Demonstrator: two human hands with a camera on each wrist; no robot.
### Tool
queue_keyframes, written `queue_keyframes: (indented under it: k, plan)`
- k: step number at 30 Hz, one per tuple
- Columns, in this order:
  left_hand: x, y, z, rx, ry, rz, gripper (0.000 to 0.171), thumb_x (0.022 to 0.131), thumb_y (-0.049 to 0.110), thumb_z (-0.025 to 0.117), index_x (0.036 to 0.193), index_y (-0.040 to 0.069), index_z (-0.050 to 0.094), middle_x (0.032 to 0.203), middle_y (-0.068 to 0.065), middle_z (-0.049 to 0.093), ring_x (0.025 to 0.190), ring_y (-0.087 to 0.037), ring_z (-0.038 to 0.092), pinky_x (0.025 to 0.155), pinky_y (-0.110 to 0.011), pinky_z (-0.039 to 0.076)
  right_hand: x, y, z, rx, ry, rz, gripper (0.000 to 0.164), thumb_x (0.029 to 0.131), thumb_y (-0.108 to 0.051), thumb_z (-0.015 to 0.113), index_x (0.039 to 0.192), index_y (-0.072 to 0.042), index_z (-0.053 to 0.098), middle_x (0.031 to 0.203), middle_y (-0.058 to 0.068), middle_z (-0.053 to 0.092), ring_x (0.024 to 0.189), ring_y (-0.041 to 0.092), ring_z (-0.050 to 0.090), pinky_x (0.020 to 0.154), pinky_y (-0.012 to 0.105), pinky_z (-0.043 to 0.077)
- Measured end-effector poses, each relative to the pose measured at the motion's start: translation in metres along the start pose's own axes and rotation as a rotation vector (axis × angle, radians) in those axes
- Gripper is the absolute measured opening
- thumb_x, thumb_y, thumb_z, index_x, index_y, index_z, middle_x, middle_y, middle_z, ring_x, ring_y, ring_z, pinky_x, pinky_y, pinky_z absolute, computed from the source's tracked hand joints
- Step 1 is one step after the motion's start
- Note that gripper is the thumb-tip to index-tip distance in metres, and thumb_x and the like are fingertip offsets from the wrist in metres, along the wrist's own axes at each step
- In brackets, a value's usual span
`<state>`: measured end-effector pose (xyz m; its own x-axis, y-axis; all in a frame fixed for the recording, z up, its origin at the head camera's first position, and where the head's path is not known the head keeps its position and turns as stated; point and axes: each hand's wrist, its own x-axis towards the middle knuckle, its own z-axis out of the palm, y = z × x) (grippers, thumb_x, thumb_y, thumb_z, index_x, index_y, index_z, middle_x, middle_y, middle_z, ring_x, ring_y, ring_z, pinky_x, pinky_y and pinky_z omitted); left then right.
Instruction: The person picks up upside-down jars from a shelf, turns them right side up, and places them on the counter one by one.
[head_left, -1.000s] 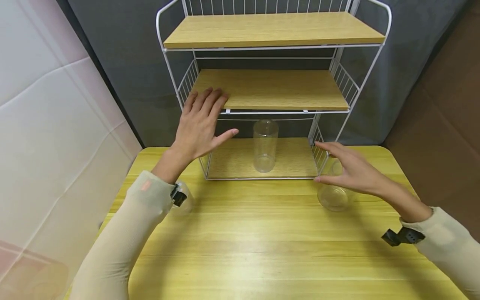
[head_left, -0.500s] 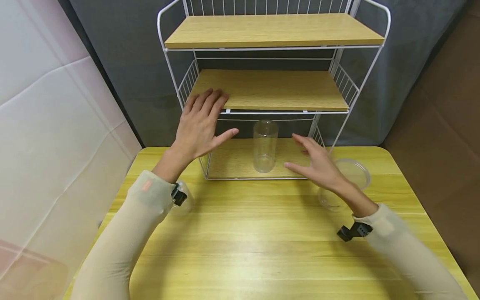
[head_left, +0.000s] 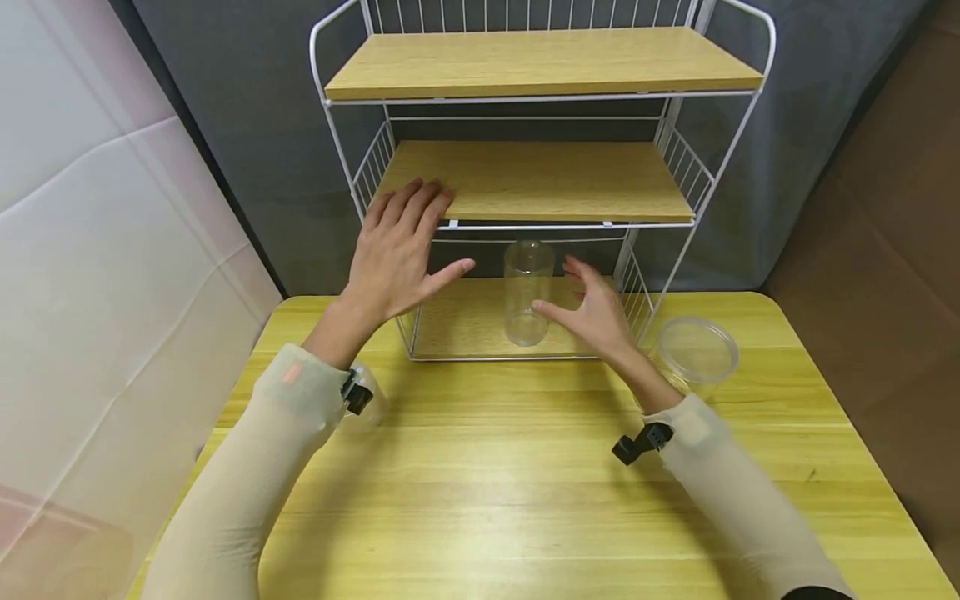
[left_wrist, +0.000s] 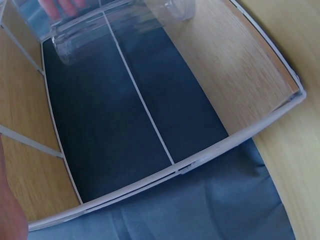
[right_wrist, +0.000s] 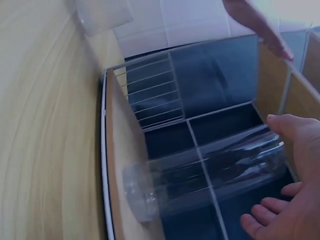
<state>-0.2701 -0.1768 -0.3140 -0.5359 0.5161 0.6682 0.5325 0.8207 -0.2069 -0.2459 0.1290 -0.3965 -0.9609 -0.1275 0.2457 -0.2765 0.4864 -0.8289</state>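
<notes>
From the head, the left hand rests on the middle shelf, fingers straight; from the left wrist, a clear cup stands on the bottom shelf; from the right wrist, the right hand is beside it, fingers wide.

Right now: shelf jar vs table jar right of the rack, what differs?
The shelf jar looks narrower, the table jar wider. The shelf jar stands on the bottom shelf, the table jar on the table. The right hand is beside the shelf jar; the right forearm partly hides the table jar. Both look clear.
</notes>
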Motion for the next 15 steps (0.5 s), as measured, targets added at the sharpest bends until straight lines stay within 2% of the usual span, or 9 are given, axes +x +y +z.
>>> queue_keyframes:
  k: [8,15]
  plan:
    - [-0.001,0.000,0.000,-0.007,-0.023,-0.010,0.102,0.097,0.086,0.025,0.160,0.008,0.043,0.161,-0.017,0.047,0.152,-0.037,0.039,0.125,-0.057,0.029,0.015,0.013,0.022,0.029,0.046,-0.002,0.101,0.086,-0.033,0.090,0.164,-0.003,0.034,0.159,0.022,0.047,0.146,0.038,0.047,0.118,0.051,0.044]
    - [-0.001,0.000,0.000,0.002,-0.016,-0.008,0.102,0.098,0.086,0.023,0.159,0.008,0.043,0.161,-0.017,0.047,0.152,-0.037,0.039,0.125,-0.057,0.029,0.023,0.014,0.032,0.109,0.070,-0.014,0.098,0.084,-0.029,0.091,0.161,0.000,0.038,0.153,0.023,0.054,0.141,0.038,0.052,0.117,0.049,0.045]
